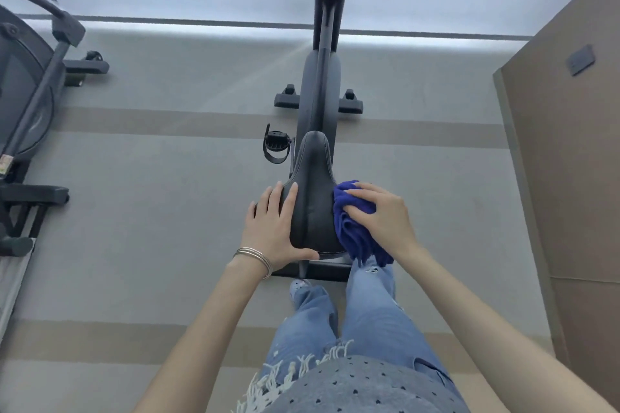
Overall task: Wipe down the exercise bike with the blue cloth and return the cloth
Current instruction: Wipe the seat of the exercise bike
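Observation:
The exercise bike (320, 84) stands straight ahead, seen from behind and above, with its black saddle (313, 184) nearest me. My left hand (273, 228) lies flat on the saddle's left side, fingers straight and thumb along the rear edge. My right hand (382, 214) grips the bunched blue cloth (352, 235) and holds it against the saddle's right side. Part of the cloth hangs down below the saddle. A pedal with a strap (276, 144) sticks out on the bike's left.
Another exercise machine (30, 111) stands at the left edge. A brown wall or cabinet panel (570, 161) rises close on the right. Grey carpet with tan stripes (167, 178) covers the floor around the bike. My legs in jeans (352, 312) stand just behind the bike's rear base.

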`<state>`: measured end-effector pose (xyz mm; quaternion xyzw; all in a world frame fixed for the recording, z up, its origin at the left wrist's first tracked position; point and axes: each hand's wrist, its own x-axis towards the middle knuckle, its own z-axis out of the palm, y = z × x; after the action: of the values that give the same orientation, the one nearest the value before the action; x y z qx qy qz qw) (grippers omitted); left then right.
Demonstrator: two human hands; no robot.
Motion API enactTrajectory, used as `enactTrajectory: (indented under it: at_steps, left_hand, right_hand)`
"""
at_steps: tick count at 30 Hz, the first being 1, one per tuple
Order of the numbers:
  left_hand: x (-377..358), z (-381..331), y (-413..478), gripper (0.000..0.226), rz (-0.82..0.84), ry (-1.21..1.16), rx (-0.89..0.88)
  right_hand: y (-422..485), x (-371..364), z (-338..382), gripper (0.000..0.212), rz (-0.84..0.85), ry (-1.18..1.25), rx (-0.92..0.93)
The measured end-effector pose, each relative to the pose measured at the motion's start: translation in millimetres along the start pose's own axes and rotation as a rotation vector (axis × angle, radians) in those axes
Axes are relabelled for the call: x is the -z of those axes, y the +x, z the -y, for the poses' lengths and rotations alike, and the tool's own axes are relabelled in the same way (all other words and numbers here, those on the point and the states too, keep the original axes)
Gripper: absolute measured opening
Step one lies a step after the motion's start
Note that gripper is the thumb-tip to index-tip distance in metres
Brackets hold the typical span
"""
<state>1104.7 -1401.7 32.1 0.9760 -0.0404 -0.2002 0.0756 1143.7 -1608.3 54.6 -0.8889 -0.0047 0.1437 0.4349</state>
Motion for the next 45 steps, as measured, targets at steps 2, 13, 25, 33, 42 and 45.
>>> enactTrajectory:
  at_steps: [2,13,25,33,42,45]
  left_hand:
    - [-4,3,0,0.127,-0.036,-0.026,-0.006]
    - [-10,6,-3,0.129,-0.094,-0.103,0.0]
    - [-5,5,-1,0.13,-0.041,-0.128,0.037]
    - [0,0,1,0.135,0.008,-0.142,0.108]
    - [-3,1,0,0.134,-0.05,-0.195,0.071]
    - [-6,4,-1,0.133,-0.081,-0.204,0.046]
  right_hand:
    - [-30,-5,-9,0.027,-0.088,-0.007,0.009]
    - [-7,3,1,0.022,0.018,-0.2,0.063]
    - [17,10,-15,0.028,0.131,-0.079,0.115]
    - [38,24,-17,0.023,0.319,-0.141,0.222]
    - [38,18,-12,0.029,0.208,-0.204,0.192]
    - [0,24,-28,0.032,0.16,-0.2,0.135]
